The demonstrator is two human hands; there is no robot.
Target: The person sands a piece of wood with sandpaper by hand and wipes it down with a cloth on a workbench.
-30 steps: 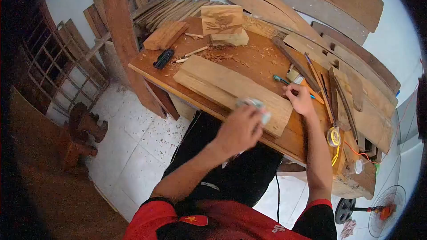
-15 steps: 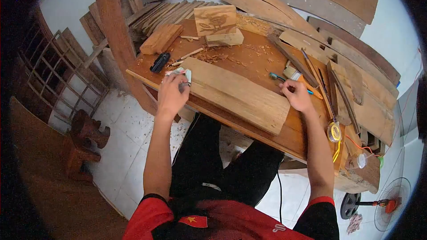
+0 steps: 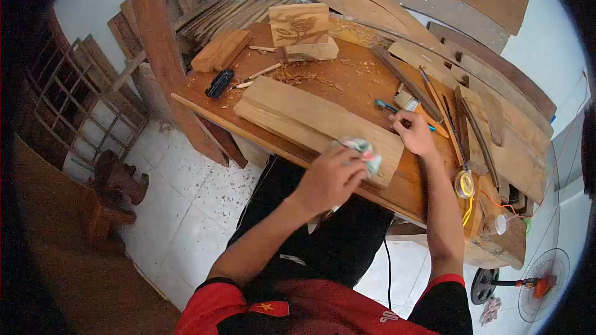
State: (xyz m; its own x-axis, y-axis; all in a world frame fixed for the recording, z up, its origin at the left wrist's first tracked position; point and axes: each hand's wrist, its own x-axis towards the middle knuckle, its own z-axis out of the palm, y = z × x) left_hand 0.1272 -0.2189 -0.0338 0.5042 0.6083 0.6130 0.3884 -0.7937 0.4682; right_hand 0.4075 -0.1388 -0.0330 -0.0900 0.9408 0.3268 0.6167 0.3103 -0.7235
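Note:
My left hand (image 3: 332, 177) is closed on a crumpled pale rag (image 3: 362, 154) with a reddish patch. It presses the rag on the right end of a long wooden board (image 3: 310, 115) lying along the table's front edge; hand and rag are slightly blurred. Just past the board's right end, my right hand (image 3: 411, 131) has its fingers curled in a pinch around a slim teal-blue pen-like tool (image 3: 386, 107). Both ends of the tool stick out past the fingers, and its middle is hidden. A paintbrush (image 3: 406, 100) lies just behind that hand.
Wood shavings (image 3: 298, 80) lie behind the board. A panel with a dark bird picture (image 3: 300, 25) leans at the back. To the left are a black tool (image 3: 220, 83) and a wood block (image 3: 221, 49); a tape measure (image 3: 464, 184) sits at the right edge.
My left hand has carried the rag from the board's left end along to its right end. My right hand has stayed in nearly the same place.

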